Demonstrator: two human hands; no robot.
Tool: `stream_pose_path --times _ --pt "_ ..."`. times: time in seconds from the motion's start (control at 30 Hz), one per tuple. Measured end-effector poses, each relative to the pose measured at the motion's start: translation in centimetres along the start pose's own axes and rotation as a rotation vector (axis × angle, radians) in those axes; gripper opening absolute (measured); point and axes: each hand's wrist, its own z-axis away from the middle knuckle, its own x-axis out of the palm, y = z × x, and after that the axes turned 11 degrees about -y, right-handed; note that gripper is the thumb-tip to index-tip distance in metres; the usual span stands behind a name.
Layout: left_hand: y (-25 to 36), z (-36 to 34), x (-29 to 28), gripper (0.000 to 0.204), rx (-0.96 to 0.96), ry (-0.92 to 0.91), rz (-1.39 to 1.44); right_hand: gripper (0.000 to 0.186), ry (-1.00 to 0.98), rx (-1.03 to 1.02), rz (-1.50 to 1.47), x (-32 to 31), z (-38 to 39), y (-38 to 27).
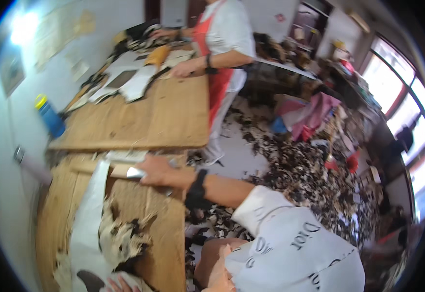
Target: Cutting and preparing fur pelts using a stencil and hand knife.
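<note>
My right hand (155, 170) reaches across the wooden bench, closed, a shiny metal piece (134, 173) showing at its fingers; blur hides what kind of tool it is. Beside it lies a pale wooden bar (88, 168). At the lower edge my left hand (119, 285) shows only in part, fingers spread on the near end of a long white sheet-like piece (88, 219). That piece runs up the bench toward my right hand, with a dark patch near its lower end. Ragged cream-and-black hide scraps (122, 238) lie along its right side.
A co-worker in a red apron (215, 102) stands at a farther wooden table (139, 124), hands on hide pieces (125, 78). A blue bottle (51, 117) and a pale cylinder (32, 165) stand by the left wall. Dark scraps (290, 170) cover the floor; pink cloth (314, 112) lies among them.
</note>
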Motion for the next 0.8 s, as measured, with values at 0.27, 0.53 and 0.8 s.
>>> stream_pose_path --times 0.27,0.53,0.8 --pt "5.6 4.0 -5.8 0.059 -0.011 -0.354 0.429 0.042 0.403 -0.524 0.005 -8.0 2.3 -7.0" --pt "6.0 8.1 -9.0 0.032 -0.101 0.004 0.740 0.035 -0.314 -1.303 0.195 -1.1 -0.5 -18.7" --pt "0.1 10.6 -7.1 0.044 -0.718 0.255 0.198 0.020 -0.276 -1.041 -0.126 -1.0 -1.3 -18.5"
